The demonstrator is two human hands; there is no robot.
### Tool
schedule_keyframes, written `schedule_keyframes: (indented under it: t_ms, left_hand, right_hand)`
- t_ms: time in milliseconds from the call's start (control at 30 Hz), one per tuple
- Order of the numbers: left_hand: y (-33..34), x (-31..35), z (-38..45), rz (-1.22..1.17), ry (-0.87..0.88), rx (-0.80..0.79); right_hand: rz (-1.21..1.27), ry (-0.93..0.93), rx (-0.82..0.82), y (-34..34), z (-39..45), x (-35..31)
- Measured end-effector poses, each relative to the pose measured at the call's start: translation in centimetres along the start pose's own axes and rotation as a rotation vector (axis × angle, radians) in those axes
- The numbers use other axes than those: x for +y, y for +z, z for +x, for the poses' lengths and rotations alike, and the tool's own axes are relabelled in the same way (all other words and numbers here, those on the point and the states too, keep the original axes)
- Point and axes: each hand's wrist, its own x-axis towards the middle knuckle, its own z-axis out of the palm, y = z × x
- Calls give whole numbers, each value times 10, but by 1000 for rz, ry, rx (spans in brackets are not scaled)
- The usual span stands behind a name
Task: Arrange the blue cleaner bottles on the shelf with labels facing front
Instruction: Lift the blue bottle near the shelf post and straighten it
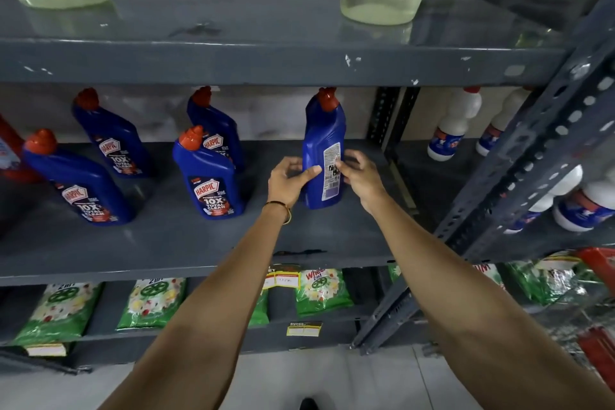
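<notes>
blue bottle [322, 156] back label outward, both hands gripping, four others front-facing

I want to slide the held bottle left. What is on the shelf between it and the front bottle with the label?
In the head view, only the left hand and bare shelf lie between the held bottle and the front bottle.

Both hands grip one blue bottle [322, 156] standing on the grey shelf [186, 243], its back label facing out: left hand [290, 178] on its left side, right hand [360, 176] on its right. Left of it stand four bottles [209, 176] showing Harpic labels.
</notes>
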Motion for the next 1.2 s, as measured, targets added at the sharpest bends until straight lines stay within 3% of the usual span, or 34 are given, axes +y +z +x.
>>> schedule_keyframes:
  t_ms: [200, 433, 633, 933, 1200]
  left_hand:
    - [-12, 2, -15, -165, -60, -164]
    - [-17, -1, -20, -60, -3, -242]
    - [-16, 4, -18, -32, -64, -222]
    - [-14, 4, -12, -69, -213, -464]
    - [-3, 6, -4, 43, -130, -323]
  right_hand:
    - [50, 48, -150, 4, -15, -2]
    - [103, -23, -167, 14, -29, 3]
    - [148, -2, -156, 17, -33, 0]
    - [172, -44, -298, 2, -33, -6]
    - [189, -31, -188, -19, -18, -7]
